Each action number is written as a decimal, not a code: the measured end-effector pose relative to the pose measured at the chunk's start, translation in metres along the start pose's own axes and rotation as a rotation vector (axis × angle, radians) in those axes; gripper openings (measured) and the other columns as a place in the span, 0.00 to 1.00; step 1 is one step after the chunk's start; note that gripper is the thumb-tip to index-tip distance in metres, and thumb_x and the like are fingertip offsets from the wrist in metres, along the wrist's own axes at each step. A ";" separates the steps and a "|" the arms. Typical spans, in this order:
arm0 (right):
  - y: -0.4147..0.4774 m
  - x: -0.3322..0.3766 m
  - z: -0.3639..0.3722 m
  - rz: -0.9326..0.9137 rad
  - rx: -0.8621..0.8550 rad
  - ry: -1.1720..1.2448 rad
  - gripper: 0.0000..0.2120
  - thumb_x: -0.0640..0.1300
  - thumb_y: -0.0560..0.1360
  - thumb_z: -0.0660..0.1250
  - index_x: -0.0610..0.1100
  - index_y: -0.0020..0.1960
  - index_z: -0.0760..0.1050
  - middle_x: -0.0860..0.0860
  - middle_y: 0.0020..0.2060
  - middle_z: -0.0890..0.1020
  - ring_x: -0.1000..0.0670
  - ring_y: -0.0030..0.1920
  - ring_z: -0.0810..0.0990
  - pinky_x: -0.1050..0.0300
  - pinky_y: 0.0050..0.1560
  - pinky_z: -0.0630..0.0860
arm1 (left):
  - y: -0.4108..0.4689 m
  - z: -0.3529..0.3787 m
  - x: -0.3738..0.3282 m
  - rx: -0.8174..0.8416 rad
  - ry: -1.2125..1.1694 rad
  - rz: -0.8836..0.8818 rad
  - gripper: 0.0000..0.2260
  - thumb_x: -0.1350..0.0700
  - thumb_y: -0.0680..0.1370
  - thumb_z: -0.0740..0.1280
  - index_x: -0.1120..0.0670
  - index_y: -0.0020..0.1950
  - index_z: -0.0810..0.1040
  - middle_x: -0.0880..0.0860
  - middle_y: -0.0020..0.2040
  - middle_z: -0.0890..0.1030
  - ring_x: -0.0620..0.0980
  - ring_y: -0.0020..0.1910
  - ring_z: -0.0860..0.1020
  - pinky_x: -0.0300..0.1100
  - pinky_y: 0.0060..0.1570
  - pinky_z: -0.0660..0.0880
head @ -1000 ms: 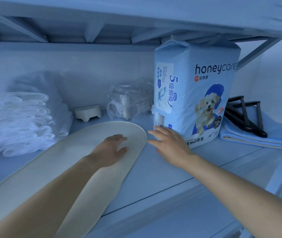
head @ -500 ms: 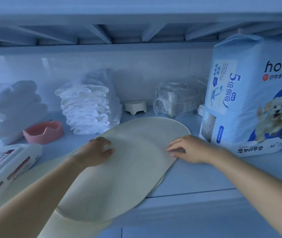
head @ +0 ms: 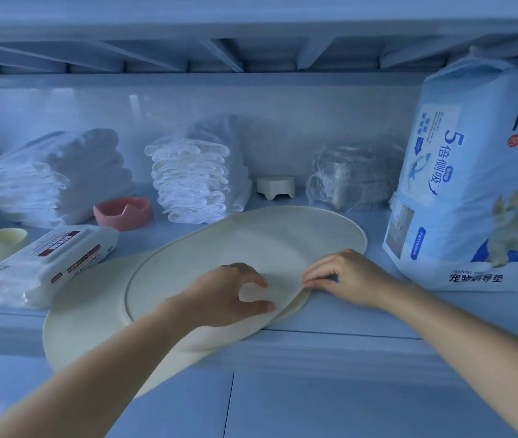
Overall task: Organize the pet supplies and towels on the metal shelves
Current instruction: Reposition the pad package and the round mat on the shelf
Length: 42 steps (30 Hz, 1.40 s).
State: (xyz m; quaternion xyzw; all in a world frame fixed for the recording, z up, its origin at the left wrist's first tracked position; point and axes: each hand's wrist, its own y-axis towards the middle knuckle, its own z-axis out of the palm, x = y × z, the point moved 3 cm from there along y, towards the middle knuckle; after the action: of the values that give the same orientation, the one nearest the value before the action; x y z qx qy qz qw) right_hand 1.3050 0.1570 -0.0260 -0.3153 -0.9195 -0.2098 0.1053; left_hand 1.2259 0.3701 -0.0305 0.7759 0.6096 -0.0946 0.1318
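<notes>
The pale metal shelf (head: 340,317) sits under a ribbed upper deck, with a white wall behind. At its front two cream oval mats overlap. The upper mat (head: 251,241) lies skewed across the lower mat (head: 87,327), which hangs over the shelf lip.

The right hand (head: 349,276) pinches the upper mat's rim between thumb and fingertips, raising it slightly where the two rims cross. That hold looks meant for sliding or turning the top mat until the ovals line up. The left hand (head: 229,295) rests on the same mat just beside the pinch, fingers curved, probably to steady it. Whether it actually grips, I cannot tell.

Beyond the hands, two towel stacks (head: 194,181), a pink bowl (head: 123,213), a small white bowl (head: 275,186) and a plastic-wrapped bundle (head: 352,178) sit back near the wall, seemingly leaving the front for flat things. Right of the pinch a tall bag of pads (head: 460,184) stands upright. Left of the resting hand, a wipes pack (head: 46,263) lies at the lower mat's edge.
</notes>
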 end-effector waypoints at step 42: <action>0.135 0.018 0.044 0.137 0.180 -0.092 0.14 0.54 0.75 0.65 0.52 0.59 0.76 0.52 0.61 0.76 0.50 0.62 0.73 0.56 0.62 0.69 | 0.024 -0.041 0.131 -0.196 0.114 -0.312 0.12 0.53 0.80 0.57 0.51 0.60 0.76 0.55 0.61 0.73 0.55 0.58 0.73 0.46 0.56 0.71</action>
State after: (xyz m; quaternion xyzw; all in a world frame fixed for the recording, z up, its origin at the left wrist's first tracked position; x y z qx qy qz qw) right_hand 1.3729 0.2830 -0.0161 -0.3758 -0.9148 -0.1040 0.1050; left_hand 1.2801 0.4991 -0.0296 0.6595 0.7353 -0.0101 0.1556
